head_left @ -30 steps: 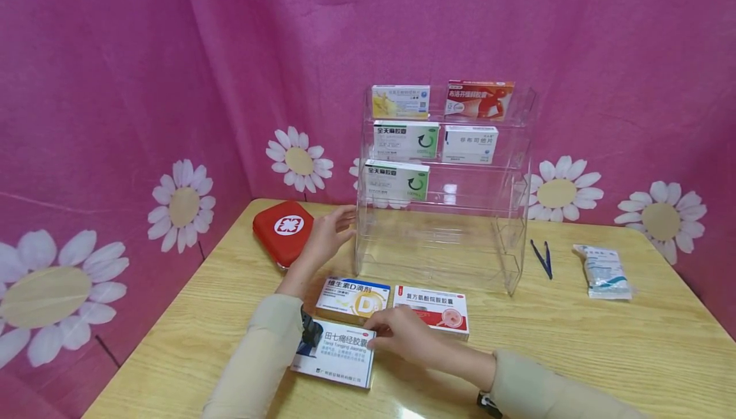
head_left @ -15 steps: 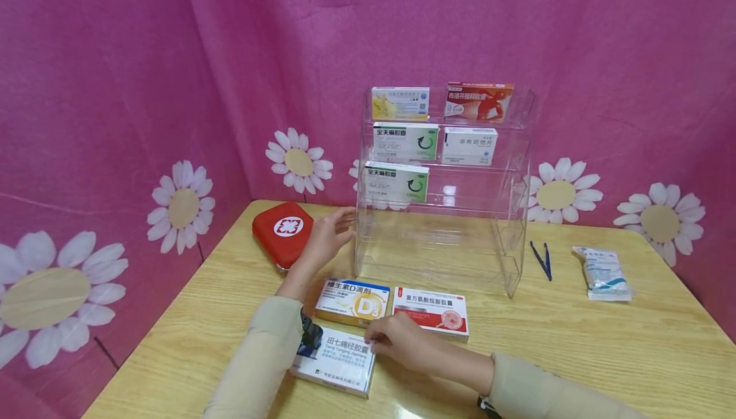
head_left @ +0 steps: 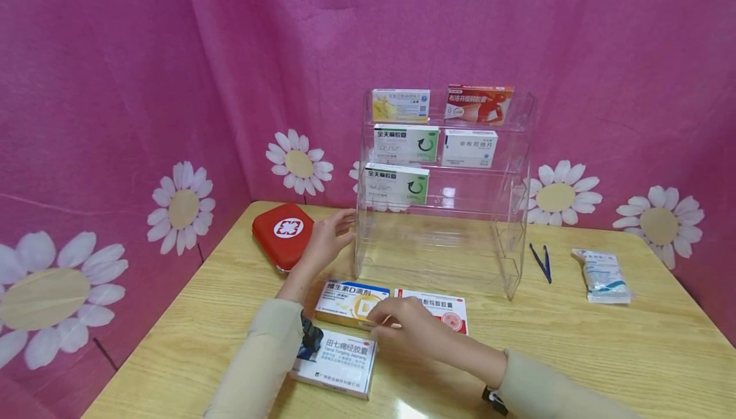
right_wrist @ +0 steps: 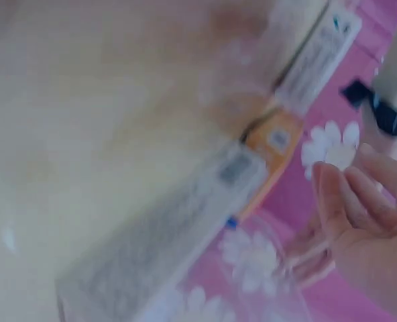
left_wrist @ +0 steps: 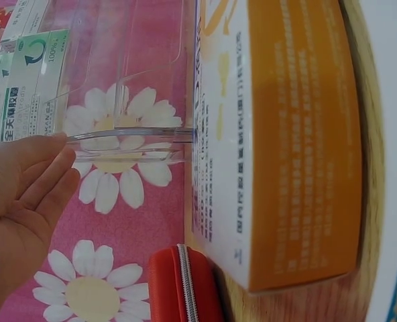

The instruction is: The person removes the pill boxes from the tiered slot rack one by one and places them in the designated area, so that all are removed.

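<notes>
Left wrist: straight fingers [left_wrist: 32, 153] against rack [left_wrist: 131, 132]

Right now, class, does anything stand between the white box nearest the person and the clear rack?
Yes: the orange-and-white box lies on the table between the white box and the clear rack. The right hand hangs close by, hiding part of the red-and-white box.

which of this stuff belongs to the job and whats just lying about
Likely part of the job:
clear rack, left hand at its side
five boxes in it
orange-sided box, red-and-white box, nearest white box, right hand close by

Apparently just lying about:
red case
blue tweezers
white packet
</notes>
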`<state>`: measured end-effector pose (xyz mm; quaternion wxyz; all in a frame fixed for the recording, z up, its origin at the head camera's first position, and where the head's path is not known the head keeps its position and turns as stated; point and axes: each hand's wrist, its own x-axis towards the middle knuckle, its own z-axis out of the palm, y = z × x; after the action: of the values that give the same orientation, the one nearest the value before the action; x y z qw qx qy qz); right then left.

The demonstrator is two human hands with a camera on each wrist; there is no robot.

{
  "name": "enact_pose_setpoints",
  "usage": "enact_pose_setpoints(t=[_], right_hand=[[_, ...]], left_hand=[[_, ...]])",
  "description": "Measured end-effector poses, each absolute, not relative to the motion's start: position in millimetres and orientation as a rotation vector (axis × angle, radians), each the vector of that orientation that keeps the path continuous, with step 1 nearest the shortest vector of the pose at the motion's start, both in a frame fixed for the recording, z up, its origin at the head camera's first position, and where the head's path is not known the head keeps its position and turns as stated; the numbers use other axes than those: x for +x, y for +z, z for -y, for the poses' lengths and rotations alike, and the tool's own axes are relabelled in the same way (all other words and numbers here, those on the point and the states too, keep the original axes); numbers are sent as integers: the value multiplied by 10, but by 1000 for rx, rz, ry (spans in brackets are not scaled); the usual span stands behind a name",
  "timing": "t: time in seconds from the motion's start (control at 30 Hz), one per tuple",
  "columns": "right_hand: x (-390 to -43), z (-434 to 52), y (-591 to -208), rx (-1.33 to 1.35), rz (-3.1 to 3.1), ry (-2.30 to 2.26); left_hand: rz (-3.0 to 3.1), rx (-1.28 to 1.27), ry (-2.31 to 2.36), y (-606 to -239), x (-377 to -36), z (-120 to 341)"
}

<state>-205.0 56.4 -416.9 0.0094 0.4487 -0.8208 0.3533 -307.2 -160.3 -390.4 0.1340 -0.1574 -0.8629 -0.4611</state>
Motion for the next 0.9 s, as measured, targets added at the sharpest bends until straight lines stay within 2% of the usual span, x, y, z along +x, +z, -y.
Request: enact_pose_setpoints(t=[0.5, 0.9], right_hand=[[-2889, -932, -3653, 1048, 2060, 913], [-3435, -1042, -3391, 781, 2051, 905]], left_hand=[[2484, -437, -1342, -3944, -3095, 1609], [2449, -447, -1371, -3947, -3085, 1596]])
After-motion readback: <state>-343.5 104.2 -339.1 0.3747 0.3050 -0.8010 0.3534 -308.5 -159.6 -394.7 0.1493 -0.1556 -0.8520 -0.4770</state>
